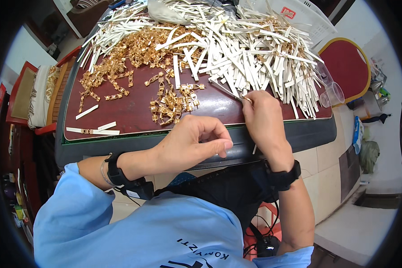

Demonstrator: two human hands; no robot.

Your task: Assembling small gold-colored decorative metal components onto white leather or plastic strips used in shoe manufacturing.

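Note:
My right hand [264, 118] is at the table's front edge, its fingers pinched on a narrow white strip [225, 89] that slants up and left. A small gold clasp [248, 100] shows at those fingertips. To its left, my left hand [194, 140] hovers over the front edge with fingers curled in and thumb against them; whatever is in that pinch, if anything, is hidden. Just beyond the left hand lies a small heap of gold clasps [169, 105]. A big pile of white strips [254, 58] spreads beyond the right hand.
A larger heap of gold clasps [152, 47] covers the middle back of the dark red table [134, 111]. Loose strips [93, 131] lie at the left front, one with a clasp around it. A white basket [308, 20], a clear plastic cup [332, 94] and chairs [346, 69] stand around.

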